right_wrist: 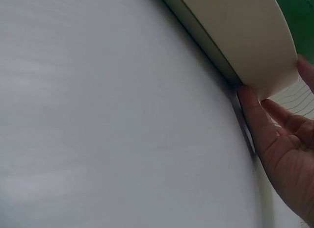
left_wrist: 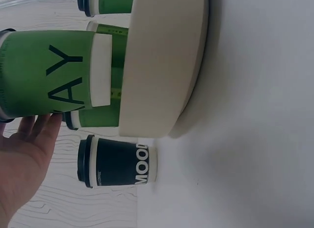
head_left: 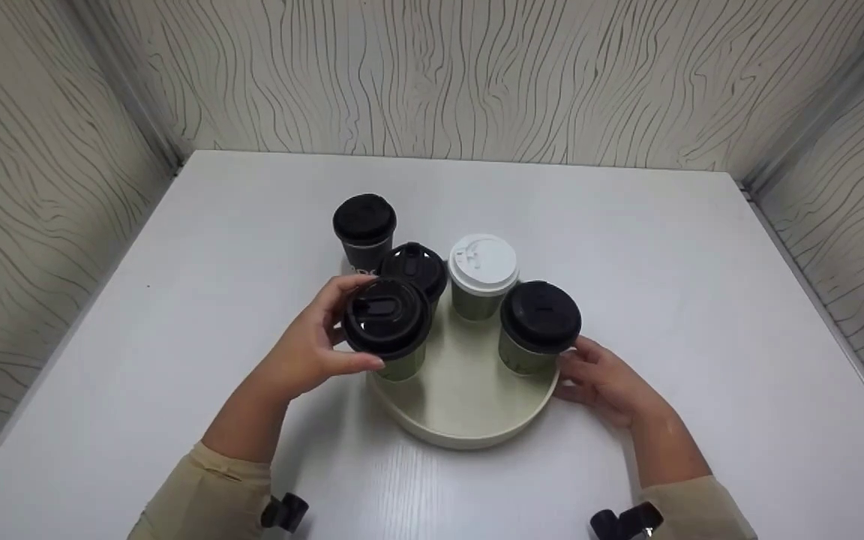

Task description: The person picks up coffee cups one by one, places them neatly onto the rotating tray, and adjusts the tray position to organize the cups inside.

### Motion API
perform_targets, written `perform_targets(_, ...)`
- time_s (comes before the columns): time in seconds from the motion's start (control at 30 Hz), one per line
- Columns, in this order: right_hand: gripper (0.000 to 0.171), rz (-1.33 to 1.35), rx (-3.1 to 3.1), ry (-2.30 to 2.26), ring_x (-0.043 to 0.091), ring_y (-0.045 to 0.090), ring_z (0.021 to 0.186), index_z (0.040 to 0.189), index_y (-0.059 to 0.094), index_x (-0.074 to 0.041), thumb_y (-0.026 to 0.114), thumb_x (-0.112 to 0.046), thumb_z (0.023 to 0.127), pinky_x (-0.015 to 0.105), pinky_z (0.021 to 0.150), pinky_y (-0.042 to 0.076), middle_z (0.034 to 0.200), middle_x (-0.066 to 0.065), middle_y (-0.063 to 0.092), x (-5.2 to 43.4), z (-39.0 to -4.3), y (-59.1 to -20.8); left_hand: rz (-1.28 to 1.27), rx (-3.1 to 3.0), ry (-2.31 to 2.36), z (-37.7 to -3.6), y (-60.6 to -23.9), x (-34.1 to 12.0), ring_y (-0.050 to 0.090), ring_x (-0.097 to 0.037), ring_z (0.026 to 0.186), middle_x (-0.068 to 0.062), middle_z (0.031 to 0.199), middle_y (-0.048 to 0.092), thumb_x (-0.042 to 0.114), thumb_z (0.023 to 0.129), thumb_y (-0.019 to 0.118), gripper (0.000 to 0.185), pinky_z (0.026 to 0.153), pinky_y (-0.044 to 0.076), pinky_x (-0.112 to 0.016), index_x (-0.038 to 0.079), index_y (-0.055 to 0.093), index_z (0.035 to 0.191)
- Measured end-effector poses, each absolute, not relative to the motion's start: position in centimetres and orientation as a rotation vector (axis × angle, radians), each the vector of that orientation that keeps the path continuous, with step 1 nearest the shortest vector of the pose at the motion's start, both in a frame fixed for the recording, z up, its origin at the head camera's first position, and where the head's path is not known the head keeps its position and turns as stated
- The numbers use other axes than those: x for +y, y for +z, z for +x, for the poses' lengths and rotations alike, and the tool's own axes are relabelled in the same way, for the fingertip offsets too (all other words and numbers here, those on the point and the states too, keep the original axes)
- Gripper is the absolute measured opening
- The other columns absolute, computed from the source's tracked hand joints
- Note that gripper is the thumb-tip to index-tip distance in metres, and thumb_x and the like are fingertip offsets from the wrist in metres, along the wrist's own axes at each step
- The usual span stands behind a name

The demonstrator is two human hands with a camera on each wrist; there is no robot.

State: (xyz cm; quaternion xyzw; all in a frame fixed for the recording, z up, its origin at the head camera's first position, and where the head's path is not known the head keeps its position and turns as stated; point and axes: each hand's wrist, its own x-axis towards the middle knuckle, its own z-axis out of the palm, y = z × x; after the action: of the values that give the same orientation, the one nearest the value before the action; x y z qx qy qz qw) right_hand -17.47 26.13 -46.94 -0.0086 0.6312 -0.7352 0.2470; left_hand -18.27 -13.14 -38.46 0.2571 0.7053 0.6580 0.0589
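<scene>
Tray (head_left: pixel 469 420), round and cream, sits mid-counter (head_left: pixel 702 300), steadied at its rim by the right hand (head_left: pixel 601 379), fingers apparently relaxed. Left hand (head_left: pixel 312 345) grips a black-lidded green cup (head_left: pixel 388 330) over the tray's left edge; setting it down upright likely comes next.

left hand (head_left: pixel 310 352): bare, long beige fabric sleeve (head_left: pixel 207 491) to the forearm | right hand (head_left: pixel 603 381): bare, matching beige sleeve (head_left: pixel 691 510) | wrists: small black camera mounts (head_left: pixel 284 512), one under each cuff
</scene>
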Motion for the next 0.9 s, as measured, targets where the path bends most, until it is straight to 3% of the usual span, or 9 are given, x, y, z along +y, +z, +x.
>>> perform_targets(0.27,0.048,-0.015,1.713,-2.024,0.020,0.056,0.103,0.136,0.032,-0.004,0.051,-0.012,0.093,0.043,0.091,0.045,0.113,0.008,0.057,26.1,-17.4,-47.0,0.732,2.105,1.913,-18.2,-39.6,-11.5,0.048,-0.021,0.114,-0.008,0.125,0.049,0.002,0.059,0.084,0.086,0.093,0.044,-0.037,0.013,0.040,0.132)
perform_targets(0.5,0.051,-0.032,1.707,-2.022,0.020,0.055,0.105,0.138,0.028,-0.002,0.051,-0.012,0.093,0.043,0.091,0.045,0.115,0.008,0.056,26.1,-17.4,-47.0,0.708,2.086,1.891,-17.3,-38.5,-10.8,0.046,-0.024,0.117,-0.011,0.126,0.049,0.000,0.060,0.083,0.084,0.094,0.042,-0.040,0.003,0.038,0.131)
perform_targets(0.9,0.057,-0.008,1.707,-2.021,0.022,0.056,0.106,0.141,0.024,-0.001,0.052,-0.013,0.093,0.043,0.091,0.045,0.117,0.009,0.056,26.0,-17.3,-46.9,0.666,2.127,1.797,-17.1,-39.1,-10.8,0.046,-0.023,0.117,-0.008,0.128,0.048,0.004,0.059,0.084,0.084,0.098,0.039,-0.038,0.007,0.040,0.130)
